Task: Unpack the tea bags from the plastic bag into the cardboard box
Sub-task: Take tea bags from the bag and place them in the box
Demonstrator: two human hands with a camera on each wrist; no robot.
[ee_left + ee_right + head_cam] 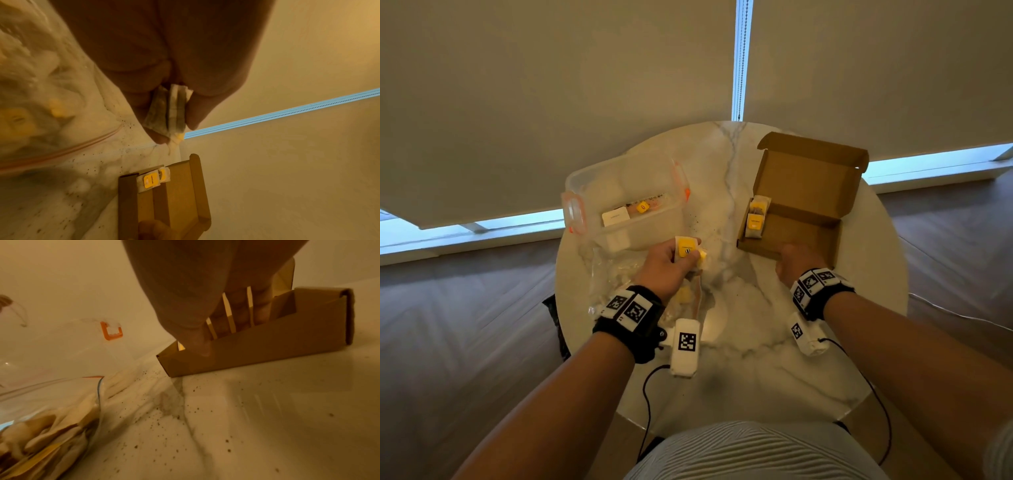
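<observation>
On the round marble table (739,308) a clear plastic tub (626,202) with orange clips sits toward the far left edge, the open cardboard box (801,205) toward the far right with a few tea bags (755,219) standing in its left end, and the plastic bag (619,274) lies crumpled near the left edge under my left arm, tea crumbs scattered between them. My right hand (794,262) grips the box's near wall, fingers curled inside and thumb outside. My left hand (671,263) pinches a small stack of tea bags (170,108) above the plastic bag, apart from the box.
</observation>
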